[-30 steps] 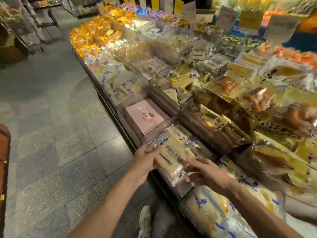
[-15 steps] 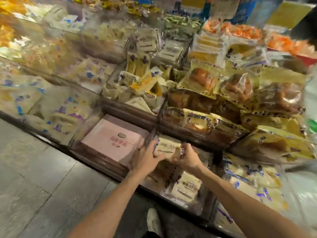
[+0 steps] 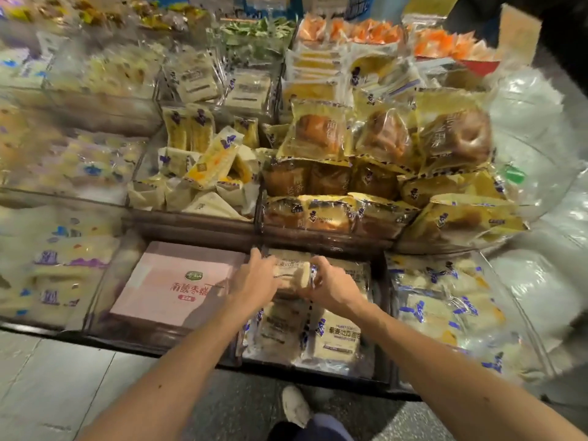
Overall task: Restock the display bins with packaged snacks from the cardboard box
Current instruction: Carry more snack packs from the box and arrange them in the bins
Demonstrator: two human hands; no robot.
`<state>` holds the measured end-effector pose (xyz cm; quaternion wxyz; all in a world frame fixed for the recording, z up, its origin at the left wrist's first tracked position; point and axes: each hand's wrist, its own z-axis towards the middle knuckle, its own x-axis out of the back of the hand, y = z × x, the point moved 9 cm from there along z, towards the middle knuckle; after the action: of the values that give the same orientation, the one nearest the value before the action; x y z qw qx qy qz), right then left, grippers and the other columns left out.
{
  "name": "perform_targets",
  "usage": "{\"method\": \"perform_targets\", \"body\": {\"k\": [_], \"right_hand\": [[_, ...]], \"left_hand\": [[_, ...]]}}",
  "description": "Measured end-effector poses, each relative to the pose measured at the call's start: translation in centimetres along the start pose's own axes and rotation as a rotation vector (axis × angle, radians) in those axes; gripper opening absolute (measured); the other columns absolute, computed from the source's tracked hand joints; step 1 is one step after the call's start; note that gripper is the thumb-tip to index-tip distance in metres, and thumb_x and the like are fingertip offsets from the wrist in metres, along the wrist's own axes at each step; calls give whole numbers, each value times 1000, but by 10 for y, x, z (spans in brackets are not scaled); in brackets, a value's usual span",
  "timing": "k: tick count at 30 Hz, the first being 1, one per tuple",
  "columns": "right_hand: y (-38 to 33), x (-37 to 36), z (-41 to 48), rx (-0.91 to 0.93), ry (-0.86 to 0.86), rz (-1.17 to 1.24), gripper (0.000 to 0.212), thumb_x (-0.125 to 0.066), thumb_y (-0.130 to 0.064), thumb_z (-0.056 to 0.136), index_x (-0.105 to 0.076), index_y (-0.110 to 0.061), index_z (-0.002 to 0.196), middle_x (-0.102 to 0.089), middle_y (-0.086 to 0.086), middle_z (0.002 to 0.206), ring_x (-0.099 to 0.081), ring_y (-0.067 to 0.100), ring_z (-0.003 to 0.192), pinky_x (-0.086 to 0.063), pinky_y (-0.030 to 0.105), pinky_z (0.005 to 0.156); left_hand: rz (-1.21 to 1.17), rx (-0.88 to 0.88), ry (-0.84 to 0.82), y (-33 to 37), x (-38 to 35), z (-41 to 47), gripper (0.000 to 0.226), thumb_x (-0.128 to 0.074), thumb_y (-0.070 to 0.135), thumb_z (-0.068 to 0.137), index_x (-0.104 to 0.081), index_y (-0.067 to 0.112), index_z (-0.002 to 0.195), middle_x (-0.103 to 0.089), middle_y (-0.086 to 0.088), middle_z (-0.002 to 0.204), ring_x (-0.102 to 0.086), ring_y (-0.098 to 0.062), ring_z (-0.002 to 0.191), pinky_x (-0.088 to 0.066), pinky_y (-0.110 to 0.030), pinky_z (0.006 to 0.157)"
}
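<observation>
Both hands meet over the front middle bin (image 3: 318, 366) of the display, gripping one pack (image 3: 291, 273) of pale bread between them. The left hand (image 3: 254, 280) curls its fingers over the pack's left end. The right hand (image 3: 331, 286) wraps the right end, thumb and fingers closed on the wrapper. The pack is held over the back part of the bin, above other packs of the same kind (image 3: 340, 340) that lie flat near the clear front wall. Whether it touches those beneath it cannot be told. Just left, in the next bin, a pink box (image 3: 171, 284) with red print lies flat, its right edge beside the left wrist. To the right, another bin holds blue-printed packs (image 3: 439, 310). One row behind the held pack, brown bun packs (image 3: 318, 214) are stacked, with more buns (image 3: 318, 132) propped upright above them. Left of these is a heap of sandwich wedges (image 3: 216, 160). Orange packs (image 3: 350, 30) fill the far row. A clear plastic bag (image 3: 541, 148) bulges at the right edge. Below the display is grey tiled floor (image 3: 63, 377), with one white shoe (image 3: 296, 405) between the forearms. The bins at far left are blurred.
</observation>
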<state>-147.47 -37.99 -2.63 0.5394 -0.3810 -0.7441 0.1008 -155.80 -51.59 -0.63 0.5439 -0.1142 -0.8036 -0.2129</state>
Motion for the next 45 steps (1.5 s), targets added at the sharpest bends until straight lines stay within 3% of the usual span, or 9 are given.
{"method": "perform_targets", "body": {"k": [3, 6, 11, 15, 18, 26, 31, 38, 45], "right_hand": [[7, 45, -40, 8, 141, 98, 63, -73, -41, 88, -42, -19, 139, -68, 3, 113, -64, 23, 99, -51, 36, 81], [32, 108, -111, 40, 372, 140, 39, -72, -40, 89, -58, -17, 117, -64, -1, 101, -57, 17, 91, -47, 33, 78], [150, 183, -299, -147, 707, 214, 30, -68, -49, 83, -61, -24, 98, -41, -18, 71, -43, 2, 68, -32, 20, 63], [258, 180, -474, -410, 855, 277, 28, -71, -42, 84, -65, -18, 96, -48, -13, 70, -47, 8, 71, -42, 31, 71], [332, 160, -605, -617, 996, 314, 25, -73, -39, 86, -67, -19, 100, -60, -8, 81, -54, 11, 76, -41, 27, 72], [475, 66, -858, -1141, 1218, 494, 17, -69, -36, 90, -64, -21, 94, -67, -5, 90, -60, 13, 84, -41, 27, 70], [547, -24, -947, -1432, 1186, 688, 11, -65, -33, 93, -60, -23, 91, -63, -7, 86, -60, 13, 83, -48, 28, 72], [653, -111, -1031, -1695, 968, 945, 15, -64, -36, 95, -60, -21, 97, -59, -8, 85, -58, 14, 84, -48, 30, 75], [728, -160, -1092, -1825, 828, 1172, 41, -63, -38, 96, -46, -23, 130, -61, 1, 124, -58, 23, 118, -47, 37, 99]], "left_hand": [[-39, -88, 55, 32, 50, -8, 32, -61, 40, 95, -61, 21, 121, -54, -4, 121, -61, -26, 104, -48, -35, 80], [-109, -227, 128, 96, 100, -26, 17, -66, 43, 91, -65, 27, 95, -63, 3, 98, -62, -18, 94, -50, -33, 79], [-231, -583, 131, 293, 116, -111, 24, -73, 48, 85, -65, 26, 79, -65, 3, 78, -60, -18, 77, -43, -32, 68], [-247, -959, -61, 477, 56, -255, 27, -73, 49, 83, -61, 28, 70, -56, 7, 57, -50, -2, 54, -38, -27, 57], [-185, -1238, -220, 591, -14, -379, 27, -70, 48, 85, -56, 31, 69, -49, 6, 53, -49, -1, 51, -35, -25, 54], [98, -1613, -624, 745, -235, -636, 23, -66, 47, 90, -64, 24, 93, -56, 9, 70, -53, -11, 69, -37, -28, 61], [332, -1700, -846, 778, -368, -729, 29, -66, 42, 91, -66, 19, 108, -64, 3, 92, -63, -18, 93, -46, -29, 73], [501, -1584, -1068, 851, -527, -790, 45, -66, 38, 91, -56, 17, 130, -64, -5, 124, -61, -23, 112, -51, -33, 94], [546, -1324, -1081, 908, -645, -820, 69, -68, 43, 90, -36, 16, 146, -47, -14, 145, -46, -34, 132, -41, -44, 109]]}}
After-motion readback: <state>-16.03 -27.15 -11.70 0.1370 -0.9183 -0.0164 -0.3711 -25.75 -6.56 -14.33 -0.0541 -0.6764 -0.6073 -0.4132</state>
